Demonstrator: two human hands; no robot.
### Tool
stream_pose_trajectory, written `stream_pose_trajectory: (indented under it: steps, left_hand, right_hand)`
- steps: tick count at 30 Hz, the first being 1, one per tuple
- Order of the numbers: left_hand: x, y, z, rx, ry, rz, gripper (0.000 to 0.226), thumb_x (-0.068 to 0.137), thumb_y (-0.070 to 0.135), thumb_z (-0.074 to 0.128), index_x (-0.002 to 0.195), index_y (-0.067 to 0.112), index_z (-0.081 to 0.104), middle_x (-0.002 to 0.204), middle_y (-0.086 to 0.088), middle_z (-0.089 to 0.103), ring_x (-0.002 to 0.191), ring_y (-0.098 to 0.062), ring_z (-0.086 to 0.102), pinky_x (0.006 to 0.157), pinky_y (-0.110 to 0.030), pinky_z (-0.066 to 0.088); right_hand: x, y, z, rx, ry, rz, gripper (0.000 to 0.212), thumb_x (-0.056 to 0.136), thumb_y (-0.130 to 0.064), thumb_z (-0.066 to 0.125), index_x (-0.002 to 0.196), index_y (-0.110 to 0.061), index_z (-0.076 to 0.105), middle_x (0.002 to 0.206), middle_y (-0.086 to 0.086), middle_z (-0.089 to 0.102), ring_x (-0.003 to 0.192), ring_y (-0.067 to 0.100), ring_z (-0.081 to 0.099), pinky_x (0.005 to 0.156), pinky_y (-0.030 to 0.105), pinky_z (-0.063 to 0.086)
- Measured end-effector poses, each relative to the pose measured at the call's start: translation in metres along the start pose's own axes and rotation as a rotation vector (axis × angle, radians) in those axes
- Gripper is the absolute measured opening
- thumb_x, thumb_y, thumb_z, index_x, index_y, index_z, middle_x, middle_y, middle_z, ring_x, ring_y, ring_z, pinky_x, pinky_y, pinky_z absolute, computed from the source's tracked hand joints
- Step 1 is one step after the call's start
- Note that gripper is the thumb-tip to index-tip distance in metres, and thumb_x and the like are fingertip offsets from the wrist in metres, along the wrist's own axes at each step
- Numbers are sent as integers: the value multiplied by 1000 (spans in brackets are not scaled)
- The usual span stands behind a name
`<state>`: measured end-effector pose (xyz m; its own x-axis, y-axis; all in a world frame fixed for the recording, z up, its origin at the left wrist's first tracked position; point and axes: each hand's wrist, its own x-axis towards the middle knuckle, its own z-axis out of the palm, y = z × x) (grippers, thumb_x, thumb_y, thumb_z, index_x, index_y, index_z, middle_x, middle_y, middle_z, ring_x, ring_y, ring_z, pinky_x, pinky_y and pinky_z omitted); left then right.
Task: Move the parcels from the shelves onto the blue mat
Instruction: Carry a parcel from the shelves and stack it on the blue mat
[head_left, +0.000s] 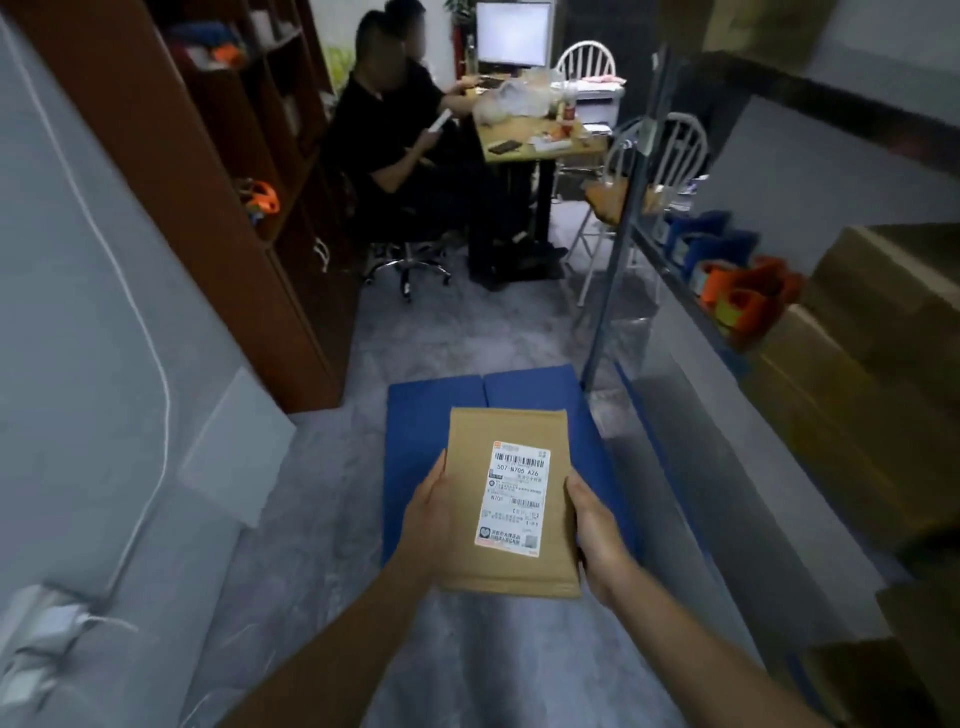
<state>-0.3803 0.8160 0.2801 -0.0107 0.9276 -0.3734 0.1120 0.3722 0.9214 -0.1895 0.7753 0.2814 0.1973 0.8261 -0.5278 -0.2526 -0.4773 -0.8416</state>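
So the big stuff first: metal shelves run down the right side of the frame with brown cartons stacked on them, and a tall brown cabinet fills the upper left. On the grey floor, centre frame, lies the blue mat, nothing on it that I can see.

The person is holding one flat cardboard parcel out in front, label facing up. It sits over the near half of the mat, long axis pointing away from them, pretty much lined up with the mat's own length. How high it is off the mat, can't really tell.

Left hand grips the left long edge and right hand grips the right one, thumbs on top. Both are equally close, so neither leads. Looks to me like it just needs to go straight down, no turning.
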Motion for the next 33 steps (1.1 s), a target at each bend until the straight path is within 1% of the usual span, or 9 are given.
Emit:
stream_pose_trajectory:
  steps: [6, 9, 13, 16, 19, 22, 24, 27, 33]
  left_hand:
    - [49, 8, -29, -31, 168, 10, 44, 100, 49, 37, 143, 39, 42, 145, 9, 47, 129, -14, 48, 112, -43, 36]
    - [79, 14, -45, -84, 232, -12, 45, 98, 55, 37, 139, 37, 46, 139, 5, 52, 110, -7, 56, 100, -33, 38]
    - [134, 24, -71, -125, 232, -57, 49, 98, 56, 36, 140, 34, 46, 133, 5, 55, 115, -17, 56, 101, -41, 42]
    - [178, 34, -92, -167, 224, -38, 37, 100, 42, 42, 134, 34, 52, 117, 7, 65, 95, -7, 64, 80, -21, 50]
    - [217, 36, -108, -176, 292, 19, 25, 101, 16, 44, 125, 19, 50, 103, 2, 64, 78, 6, 65, 60, -7, 47]
    - [250, 42, -117, -191, 282, -46, 17, 100, 13, 43, 114, 15, 53, 104, -2, 62, 82, -7, 62, 59, -11, 46]
    - [269, 49, -119, -148, 286, -92, 16, 99, 15, 42, 109, 19, 55, 99, 4, 61, 81, -4, 58, 55, -9, 42]
    - [292, 55, -115, -114, 269, -138, 15, 99, 21, 41, 102, 32, 51, 94, 14, 57, 81, -1, 55, 58, -16, 37]
    - [337, 64, -93, -67, 277, -197, 15, 101, 24, 39, 114, 28, 47, 95, 14, 50, 83, -2, 49, 62, -21, 35]
  right_hand:
    - [69, -34, 51, -103, -111, -9, 41, 100, -44, 46, 140, -34, 52, 137, -8, 59, 121, 14, 57, 111, 41, 40]
    - [100, -49, 80, -160, -123, 40, 46, 99, -47, 46, 143, -33, 48, 141, -3, 55, 125, 20, 54, 112, 46, 38]
    - [142, -65, 119, -171, -129, 31, 47, 99, -46, 46, 144, -33, 46, 139, -3, 56, 122, 18, 55, 110, 42, 40]
    - [171, -77, 147, -146, -101, 26, 38, 99, -43, 47, 135, -34, 55, 128, -5, 64, 113, 16, 61, 99, 40, 50]
    - [199, -84, 170, -131, 8, 54, 20, 97, -34, 54, 113, -22, 58, 113, 3, 66, 96, 17, 62, 81, 36, 50]
    - [224, -90, 187, -115, 52, 77, 15, 94, -28, 59, 103, -16, 53, 103, 4, 63, 88, 18, 60, 75, 37, 48]
    - [236, -95, 195, -94, 69, 71, 13, 94, -24, 60, 102, -16, 54, 99, 3, 64, 86, 17, 60, 70, 36, 47]
    - [252, -105, 199, -82, 81, 56, 11, 93, -22, 60, 101, -16, 55, 98, 2, 66, 84, 15, 61, 65, 33, 46]
    - [304, -129, 188, -123, 36, 67, 12, 92, -25, 62, 95, -14, 57, 93, 5, 67, 84, 18, 63, 71, 36, 47]
